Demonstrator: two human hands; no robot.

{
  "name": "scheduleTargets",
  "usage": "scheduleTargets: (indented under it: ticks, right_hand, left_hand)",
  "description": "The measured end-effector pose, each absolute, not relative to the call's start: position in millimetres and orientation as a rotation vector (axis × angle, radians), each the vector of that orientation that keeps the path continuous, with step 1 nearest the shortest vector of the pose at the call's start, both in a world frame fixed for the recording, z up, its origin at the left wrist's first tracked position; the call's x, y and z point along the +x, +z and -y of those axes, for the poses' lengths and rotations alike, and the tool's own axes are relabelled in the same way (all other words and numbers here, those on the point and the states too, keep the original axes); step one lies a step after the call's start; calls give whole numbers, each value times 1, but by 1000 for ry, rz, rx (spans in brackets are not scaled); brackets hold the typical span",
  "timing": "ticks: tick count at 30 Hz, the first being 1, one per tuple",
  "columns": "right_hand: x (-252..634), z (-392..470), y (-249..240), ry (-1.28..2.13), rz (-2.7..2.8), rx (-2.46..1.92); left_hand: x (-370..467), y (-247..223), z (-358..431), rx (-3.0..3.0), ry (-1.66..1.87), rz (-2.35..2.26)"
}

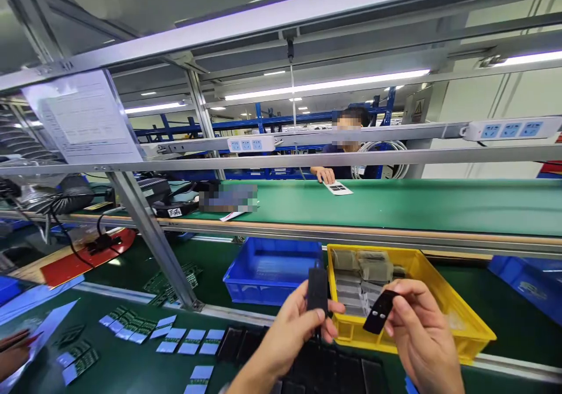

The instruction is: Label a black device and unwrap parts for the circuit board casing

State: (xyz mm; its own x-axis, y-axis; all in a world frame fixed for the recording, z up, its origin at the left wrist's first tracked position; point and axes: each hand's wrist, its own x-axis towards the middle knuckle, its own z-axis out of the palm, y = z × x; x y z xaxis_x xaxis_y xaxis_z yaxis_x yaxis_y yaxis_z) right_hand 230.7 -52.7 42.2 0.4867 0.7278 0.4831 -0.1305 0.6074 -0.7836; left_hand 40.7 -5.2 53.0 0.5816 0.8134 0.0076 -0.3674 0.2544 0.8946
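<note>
Matt black plastic case (pixel 317 287), smooth yellow plastic bin (pixel 355 331).

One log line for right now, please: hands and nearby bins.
left hand: holding black case | right hand: holding black panel | yellow bin: beyond hands, partly filled | blue bin: left of yellow bin

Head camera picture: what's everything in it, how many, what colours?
Black case: one, black, lower middle
Thin plate: one, black, lower right
Yellow bin: one, yellow, lower right
Wrapped pieces: several, greyish, in yellow bin
Blue bins: at least two, blue, middle and right
Circuit boards: many, green and blue, lower left
Flat pieces: several, black, bottom middle
Red board: one, red, left
Paper: one, white, upper left
Green shelf: one, green, across middle
Power strips: two, white, above shelf
Co-worker: one, dark clothes, behind shelf
Another person's hand: one, left edge
Left hand: one, bare, holding black case
Right hand: one, bare, holding thin plate
</note>
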Motion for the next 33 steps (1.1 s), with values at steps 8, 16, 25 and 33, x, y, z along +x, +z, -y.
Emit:
scheduleTargets:
  ticks: [8, 16, 25, 33]
  right_hand:
    - [143, 84, 18, 1513, 932, -780]
    - [142, 37, 23, 1255, 757, -802]
    - [151, 63, 23, 1180, 721, -885]
    - [133, 86, 6, 1011, 1044, -1104]
  left_hand:
    - [15, -12, 54, 1002, 782, -508]
    - [-14, -36, 71, 897, 563, -395]
    - [-31, -18, 81, 847, 702, -351]
    - [-27, -12, 78, 808, 755, -304]
